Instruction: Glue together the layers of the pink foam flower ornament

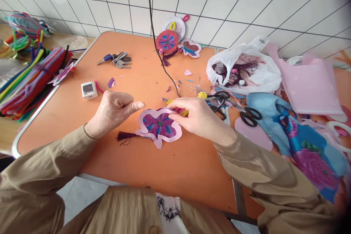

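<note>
right hand [199, 117] pinching the flower [159, 124] by its edge, flower below and left of those fingers, left hand [110, 111] curled with thumb out, unclear whether its fingers grip anything, keys [120, 59] on the surface [189, 175] beyond them

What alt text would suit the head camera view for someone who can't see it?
A person's right hand pinches the edge of a pink-bordered purple ornament with a dark tassel over an orange table. The left hand, loosely curled, is left of the ornament. Keys, black-handled scissors and a white plastic bag lie around them.
</note>
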{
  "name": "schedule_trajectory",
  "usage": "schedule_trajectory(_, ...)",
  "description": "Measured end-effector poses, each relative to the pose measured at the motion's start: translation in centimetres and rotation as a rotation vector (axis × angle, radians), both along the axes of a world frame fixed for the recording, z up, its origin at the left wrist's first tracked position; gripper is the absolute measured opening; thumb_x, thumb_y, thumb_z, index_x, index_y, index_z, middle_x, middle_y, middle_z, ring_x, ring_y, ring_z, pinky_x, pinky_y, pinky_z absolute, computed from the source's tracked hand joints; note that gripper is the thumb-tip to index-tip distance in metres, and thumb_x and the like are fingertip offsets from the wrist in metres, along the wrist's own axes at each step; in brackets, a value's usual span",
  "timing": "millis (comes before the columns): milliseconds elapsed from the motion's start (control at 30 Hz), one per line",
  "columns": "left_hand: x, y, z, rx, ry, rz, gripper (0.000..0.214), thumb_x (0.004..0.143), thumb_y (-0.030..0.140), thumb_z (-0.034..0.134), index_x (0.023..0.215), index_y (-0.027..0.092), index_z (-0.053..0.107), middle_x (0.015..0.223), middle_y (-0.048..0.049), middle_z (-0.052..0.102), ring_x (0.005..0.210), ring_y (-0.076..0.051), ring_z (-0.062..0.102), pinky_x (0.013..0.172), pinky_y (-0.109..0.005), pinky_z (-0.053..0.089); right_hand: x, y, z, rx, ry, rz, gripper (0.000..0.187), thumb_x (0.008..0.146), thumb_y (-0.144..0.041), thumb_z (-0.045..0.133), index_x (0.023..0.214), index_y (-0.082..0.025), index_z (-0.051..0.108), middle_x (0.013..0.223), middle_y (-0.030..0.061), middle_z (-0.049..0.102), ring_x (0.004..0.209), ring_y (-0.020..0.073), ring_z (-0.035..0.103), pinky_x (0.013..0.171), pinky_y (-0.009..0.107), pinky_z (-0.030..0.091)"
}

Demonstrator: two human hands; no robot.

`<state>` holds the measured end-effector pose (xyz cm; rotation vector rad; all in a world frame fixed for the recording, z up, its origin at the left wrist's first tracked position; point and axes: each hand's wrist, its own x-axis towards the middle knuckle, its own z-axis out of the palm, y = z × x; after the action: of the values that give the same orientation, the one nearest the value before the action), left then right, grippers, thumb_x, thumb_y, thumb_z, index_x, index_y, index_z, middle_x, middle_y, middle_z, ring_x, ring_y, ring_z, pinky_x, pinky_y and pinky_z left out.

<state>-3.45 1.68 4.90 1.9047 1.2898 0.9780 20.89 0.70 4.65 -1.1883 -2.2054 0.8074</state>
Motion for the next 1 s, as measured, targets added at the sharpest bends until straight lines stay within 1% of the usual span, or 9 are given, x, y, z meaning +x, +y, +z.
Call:
schedule_trajectory(100, 0.3, 0.4, -0.1, 0.154, 0.1, -0.12, 0.057, 0.084, 0.071, 0.046, 0.085, 0.02, 0.072, 0.101, -0.0123, 0.072, 0.1, -0.029, 0.064, 0.091, -0.044, 0.047, 0.0, 0.0, 0.0, 0.001, 0.0, -0.004, 0.01, 0.083, -0.012, 0.059, 0.08, -0.015, 0.068, 0.08, 0.0031, 0.07, 0.07, 0.0122, 0.061, 0.065, 0.024, 0.045)
schedule_trajectory(200, 0.8, 0.5, -0.1, 0.339, 0.134, -0.141, 0.065, 0.073, 0.074, 0.058, 0.111, 0.022, 0.065, 0.141, -0.0153, 0.052, 0.141, -0.038, 0.032, 0.111, -0.056, 0.028, 0.0, -0.1, -0.1, 0.015, -0.014, -0.002, 0.009, 0.084, -0.014, 0.06, 0.08, -0.015, 0.068, 0.081, 0.0039, 0.071, 0.071, 0.0133, 0.062, 0.066, 0.025, 0.045)
schedule_trajectory(300, 0.9, 0.2, -0.1, 0.382, 0.116, -0.062, 0.031, 0.086, 0.051, 0.058, 0.078, 0.022, 0.065, 0.096, -0.0079, 0.071, 0.122, -0.031, 0.055, 0.103, -0.049, 0.041, 0.1, -0.1, -0.2, 0.033, -0.022, 0.007, 0.008, 0.084, -0.016, 0.061, 0.08, -0.015, 0.068, 0.08, 0.0041, 0.071, 0.071, 0.0138, 0.062, 0.065, 0.025, 0.045)
schedule_trajectory(400, 0.3, 0.0, 0.0, 0.369, 0.011, 0.025, 0.046, 0.093, 0.046, 0.05, 0.054, 0.022, 0.054, 0.059, -0.0029, 0.063, 0.09, -0.025, 0.067, 0.091, -0.044, 0.049, 0.1, -0.1, -0.3, 0.037, -0.019, 0.016, 0.007, 0.083, -0.017, 0.062, 0.081, -0.016, 0.068, 0.079, 0.0037, 0.071, 0.07, 0.0134, 0.062, 0.063, 0.025, 0.044)
schedule_trajectory(500, -0.1, 0.2, 0.1, 0.308, -0.056, -0.034, 0.051, 0.091, 0.056, 0.049, 0.056, 0.021, 0.06, 0.081, -0.0066, 0.074, 0.099, -0.026, 0.067, 0.094, -0.043, 0.048, 0.0, -0.1, -0.3, 0.04, -0.016, 0.022, 0.007, 0.083, -0.015, 0.062, 0.081, -0.016, 0.069, 0.077, 0.0027, 0.07, 0.068, 0.0125, 0.061, 0.062, 0.024, 0.044)
schedule_trajectory(600, 0.1, 0.5, -0.2, 0.209, 0.032, -0.192, 0.052, 0.077, 0.068, 0.061, 0.089, 0.02, 0.074, 0.116, -0.0131, 0.071, 0.115, -0.031, 0.06, 0.099, -0.045, 0.045, 0.0, -0.2, -0.4, 0.054, 0.0, 0.028, 0.007, 0.083, -0.015, 0.062, 0.081, -0.016, 0.069, 0.076, 0.002, 0.07, 0.067, 0.0118, 0.06, 0.062, 0.023, 0.044)
schedule_trajectory(733, 1.2, 0.2, -1.1, 0.037, 0.193, -0.301, 0.059, 0.069, 0.059, 0.073, 0.108, 0.014, 0.071, 0.104, -0.0136, 0.074, 0.101, -0.029, 0.066, 0.088, -0.039, 0.051, 0.0, -0.2, -0.4, 0.053, 0.029, 0.044, 0.008, 0.084, -0.013, 0.061, 0.083, -0.015, 0.069, 0.079, 0.0022, 0.071, 0.069, 0.0111, 0.061, 0.064, 0.022, 0.046)
schedule_trajectory(867, 2.0, -0.3, -1.8, -0.202, 0.232, -0.268, 0.028, 0.079, 0.039, 0.068, 0.087, 0.013, 0.073, 0.077, -0.0045, 0.073, 0.07, -0.017, 0.066, 0.064, -0.026, 0.05, -0.1, -0.3, -0.2, -0.012, 0.041, 0.043, 0.009, 0.083, -0.012, 0.062, 0.085, -0.014, 0.07, 0.081, 0.0016, 0.071, 0.07, 0.0099, 0.061, 0.065, 0.021, 0.047)
schedule_trajectory(1000, 2.5, -0.5, -1.8, -0.381, 0.15, -0.243, 0.028, 0.08, 0.037, 0.063, 0.071, 0.011, 0.068, 0.06, -0.0006, 0.063, 0.055, -0.011, 0.058, 0.051, -0.021, 0.043, -0.2, -0.4, -0.1, -0.034, 0.066, -0.013, 0.012, 0.082, -0.016, 0.066, 0.093, -0.015, 0.071, 0.083, 0.0016, 0.073, 0.073, 0.0108, 0.064, 0.069, 0.021, 0.05)
